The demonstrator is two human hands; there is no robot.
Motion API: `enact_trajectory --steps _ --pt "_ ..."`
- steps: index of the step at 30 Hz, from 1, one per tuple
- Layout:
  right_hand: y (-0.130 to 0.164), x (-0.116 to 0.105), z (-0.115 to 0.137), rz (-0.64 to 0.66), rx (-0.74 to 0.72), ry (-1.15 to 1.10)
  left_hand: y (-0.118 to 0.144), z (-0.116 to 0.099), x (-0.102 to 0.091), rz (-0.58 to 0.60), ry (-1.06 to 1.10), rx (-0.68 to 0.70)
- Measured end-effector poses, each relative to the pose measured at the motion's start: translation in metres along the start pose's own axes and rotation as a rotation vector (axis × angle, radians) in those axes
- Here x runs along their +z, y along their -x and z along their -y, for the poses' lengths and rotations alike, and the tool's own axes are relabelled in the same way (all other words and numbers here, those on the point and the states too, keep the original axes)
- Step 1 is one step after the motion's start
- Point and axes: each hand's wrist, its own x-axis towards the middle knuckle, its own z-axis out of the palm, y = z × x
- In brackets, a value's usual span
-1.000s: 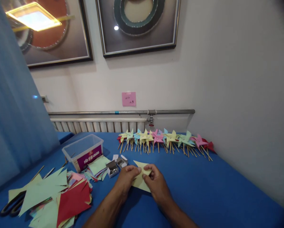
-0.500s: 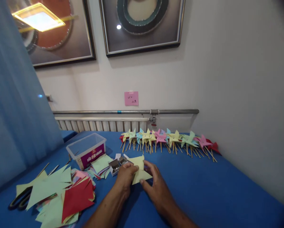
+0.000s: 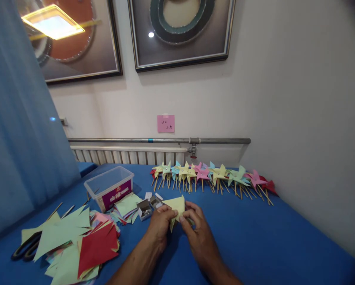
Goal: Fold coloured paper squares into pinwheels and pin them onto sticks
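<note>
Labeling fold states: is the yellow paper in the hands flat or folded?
Folded, partly. The paper bends between the left hand and right hand, with corners pinched inward.

A row of finished paper pinwheels (image 3: 213,176) on wooden sticks lies along the far edge of the blue bench (image 3: 269,237). A clear plastic tub (image 3: 109,189) stands toward the far left, with small open boxes (image 3: 147,206) just beside it. Cut coloured paper (image 3: 76,241) is heaped at the near left corner, overlapping black scissors (image 3: 24,248).
</note>
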Motion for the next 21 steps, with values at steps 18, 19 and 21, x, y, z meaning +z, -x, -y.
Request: enact_trajectory --steps 18,19,21 --pt "-0.016 0.005 -0.024 0.059 0.369 -0.621 0.001 -0.002 -0.005 0.096 -0.147 -0.070" --pt "-0.016 0.002 -0.022 0.104 0.386 -0.653 0.002 -0.002 -0.005 0.111 -0.154 -0.074" --pt "-0.016 -0.004 -0.016 0.191 0.414 -0.705 0.003 -0.003 -0.006 0.143 -0.163 -0.079"
